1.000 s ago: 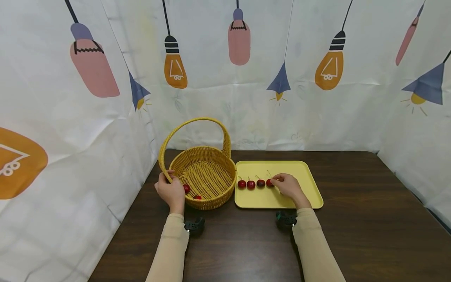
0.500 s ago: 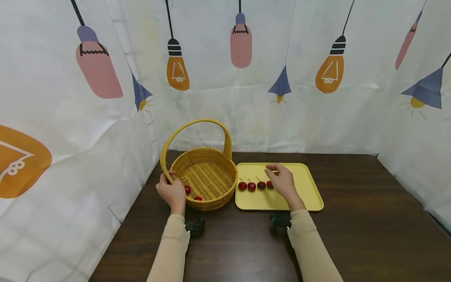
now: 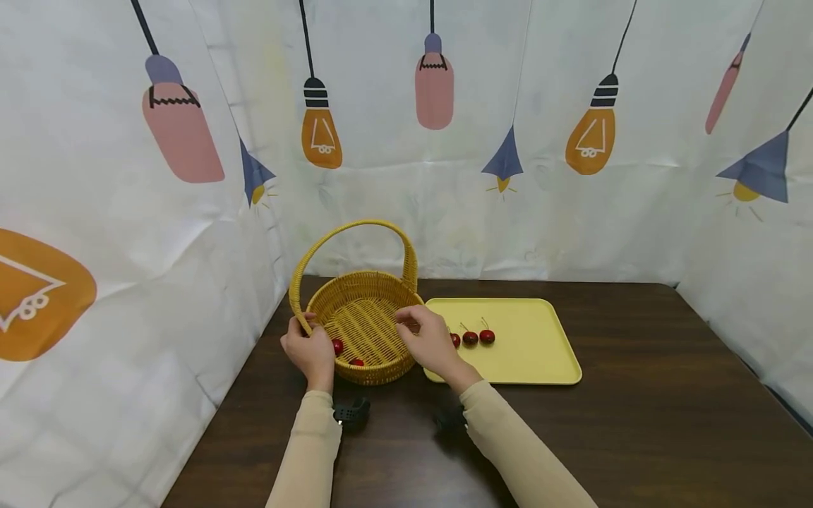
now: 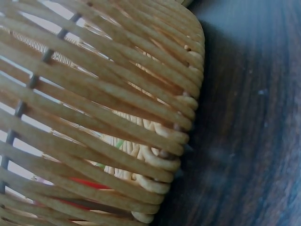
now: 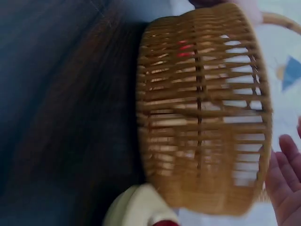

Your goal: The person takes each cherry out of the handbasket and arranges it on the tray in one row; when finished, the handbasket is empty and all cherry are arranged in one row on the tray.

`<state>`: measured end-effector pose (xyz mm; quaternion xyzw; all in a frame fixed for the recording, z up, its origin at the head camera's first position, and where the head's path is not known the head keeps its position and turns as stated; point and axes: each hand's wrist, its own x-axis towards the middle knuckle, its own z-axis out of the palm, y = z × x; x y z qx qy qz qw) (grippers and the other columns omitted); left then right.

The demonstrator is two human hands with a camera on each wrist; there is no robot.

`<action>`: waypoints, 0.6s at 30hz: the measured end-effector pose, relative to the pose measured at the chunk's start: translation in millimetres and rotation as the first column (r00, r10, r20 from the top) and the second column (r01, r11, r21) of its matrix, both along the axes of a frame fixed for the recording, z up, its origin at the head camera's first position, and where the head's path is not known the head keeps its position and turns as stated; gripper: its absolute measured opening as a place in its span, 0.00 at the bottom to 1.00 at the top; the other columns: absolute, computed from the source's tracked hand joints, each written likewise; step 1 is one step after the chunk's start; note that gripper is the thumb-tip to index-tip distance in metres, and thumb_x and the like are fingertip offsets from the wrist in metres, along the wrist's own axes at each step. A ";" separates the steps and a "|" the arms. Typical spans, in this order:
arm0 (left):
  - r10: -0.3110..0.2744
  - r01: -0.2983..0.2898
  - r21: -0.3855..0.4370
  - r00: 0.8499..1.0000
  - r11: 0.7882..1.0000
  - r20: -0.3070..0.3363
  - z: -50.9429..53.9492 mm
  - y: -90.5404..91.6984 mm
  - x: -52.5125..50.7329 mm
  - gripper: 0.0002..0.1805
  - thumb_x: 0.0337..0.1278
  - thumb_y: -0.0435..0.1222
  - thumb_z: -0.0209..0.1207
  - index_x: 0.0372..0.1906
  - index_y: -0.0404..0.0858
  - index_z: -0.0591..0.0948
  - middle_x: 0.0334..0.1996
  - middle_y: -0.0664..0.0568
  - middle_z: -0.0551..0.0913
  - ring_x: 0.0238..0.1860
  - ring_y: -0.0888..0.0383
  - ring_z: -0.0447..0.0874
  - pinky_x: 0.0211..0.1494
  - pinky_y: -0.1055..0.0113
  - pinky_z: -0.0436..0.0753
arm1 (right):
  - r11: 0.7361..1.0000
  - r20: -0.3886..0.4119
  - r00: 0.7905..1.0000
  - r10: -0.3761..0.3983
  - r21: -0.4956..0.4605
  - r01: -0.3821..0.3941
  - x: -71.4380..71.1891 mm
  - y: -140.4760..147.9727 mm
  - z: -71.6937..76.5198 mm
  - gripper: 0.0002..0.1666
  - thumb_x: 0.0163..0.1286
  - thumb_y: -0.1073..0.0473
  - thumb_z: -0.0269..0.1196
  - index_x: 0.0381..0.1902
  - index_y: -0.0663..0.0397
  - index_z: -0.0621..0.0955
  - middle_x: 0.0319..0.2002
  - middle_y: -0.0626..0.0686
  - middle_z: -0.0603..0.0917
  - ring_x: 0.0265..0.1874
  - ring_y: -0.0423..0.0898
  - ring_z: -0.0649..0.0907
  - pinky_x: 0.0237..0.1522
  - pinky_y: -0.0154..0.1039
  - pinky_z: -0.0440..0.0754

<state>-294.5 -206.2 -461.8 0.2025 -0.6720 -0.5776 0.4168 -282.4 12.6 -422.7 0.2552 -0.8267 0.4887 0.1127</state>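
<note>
A round yellow wicker basket (image 3: 371,377) with a tall arched handle stands left of centre in the head view. My left hand (image 3: 311,353) grips it at the left foot of the handle; the fingers behind the wicker are partly hidden. Inside lie a red cherry (image 3: 338,346) and another cherry (image 3: 357,363), both near the front left. My right hand (image 3: 428,340) hovers by the basket's right rim, fingers loosely bent, no fruit visible in them. On the yellow tray (image 3: 533,353) several cherries with stems sit in a row, including the rightmost cherry (image 3: 487,337); my right hand hides the row's left end.
A dark wooden table (image 3: 635,395) bears both basket and tray, the tray just right of the basket. White cloth (image 3: 654,212) printed with lamps hangs behind and at both sides. The basket's handle (image 3: 375,223) arches high over its opening.
My right hand has let go of the rightmost cherry on the tray, risen, and swung left to the basket's rim. The left hand keeps its grip on the basket.
</note>
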 end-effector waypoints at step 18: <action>0.015 -0.014 -0.027 1.000 1.000 0.022 1.4 -0.4 1.2 0.08 0.61 0.26 0.50 0.38 0.33 0.80 0.30 0.47 0.71 0.36 0.52 0.59 0.39 0.59 0.58 | 0.784 0.246 0.968 0.057 0.589 -0.195 -29.0 -82.4 -2.6 0.33 0.63 0.54 0.66 0.66 0.51 0.75 0.57 0.50 0.81 0.56 0.47 0.79 0.57 0.41 0.75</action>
